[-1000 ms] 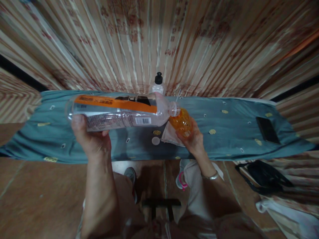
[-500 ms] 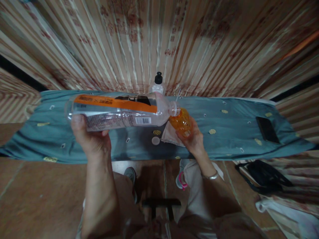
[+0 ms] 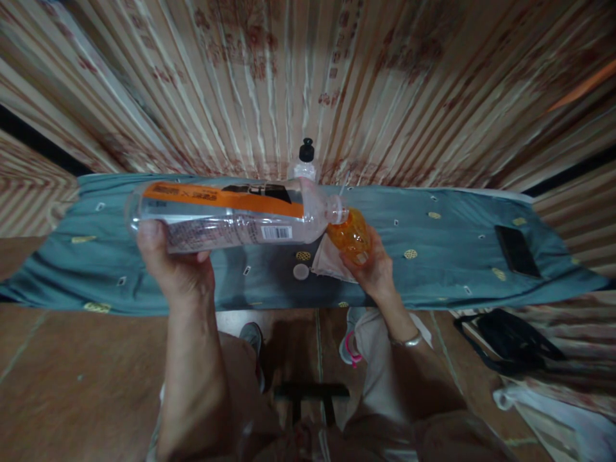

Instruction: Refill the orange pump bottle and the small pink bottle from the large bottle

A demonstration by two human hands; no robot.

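The large clear plastic bottle (image 3: 235,234) lies almost level in the air above the bench (image 3: 447,256), its base to the left and its narrow, uncapped neck to the right. Around its body runs a glossy wrapper: an orange band with dark print along the upper side, a black patch near the shoulder, silver-grey below with rows of small text, and a white barcode. The shoulder is bare, see-through plastic; how much liquid is inside cannot be made out. The left hand (image 3: 180,263) grasps it near the base, thumb across the wrapper. The right hand (image 3: 375,266) grips a small translucent orange rounded container (image 3: 349,240), glossy with bright highlights, tilted with its upper end at the bottle's mouth; whether they touch is unclear.
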